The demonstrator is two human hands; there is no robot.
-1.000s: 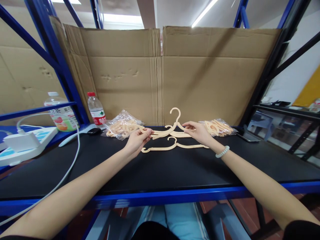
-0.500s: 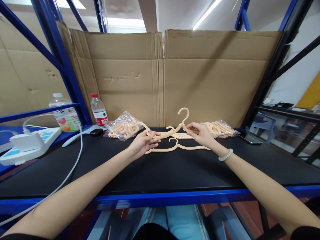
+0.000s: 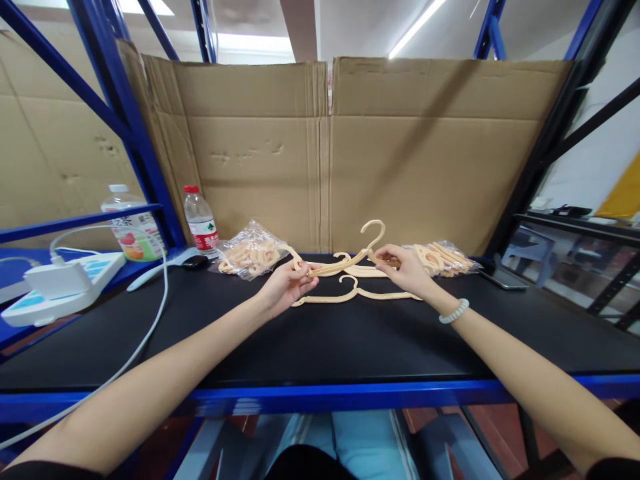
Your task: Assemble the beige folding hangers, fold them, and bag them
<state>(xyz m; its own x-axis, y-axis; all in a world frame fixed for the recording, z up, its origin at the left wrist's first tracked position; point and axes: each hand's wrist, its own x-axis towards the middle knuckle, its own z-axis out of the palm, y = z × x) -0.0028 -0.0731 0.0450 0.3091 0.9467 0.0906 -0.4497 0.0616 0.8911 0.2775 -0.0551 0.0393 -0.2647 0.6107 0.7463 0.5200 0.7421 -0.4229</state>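
Observation:
Between my two hands is a cream plastic clothes hanger (image 3: 345, 266), raised off the table and tilted, its hook up at the right. My left hand (image 3: 289, 287) pinches its left arm between thumb and fingers. Near the base of the hook, my right hand (image 3: 404, 268) is closed on the hanger's right part; the fingers partly cover it. Below lies another cream hanger (image 3: 330, 299), flat on the black table (image 3: 350, 347). Behind the held one, a further hanger (image 3: 341, 256) shows only in part.
Plastic bags of cream hanger pieces lie behind, one at left (image 3: 250, 257) and one at right (image 3: 445, 259). A red-capped bottle (image 3: 201, 223), a white power strip (image 3: 63, 290) and a white cable (image 3: 161, 293) are at left. A phone (image 3: 503, 277) rests at right. Cardboard (image 3: 425, 153) walls the back.
The held hanger's hook has tipped slightly to the right and down. Both hands keep their hold, almost in place; the view has shifted slightly.

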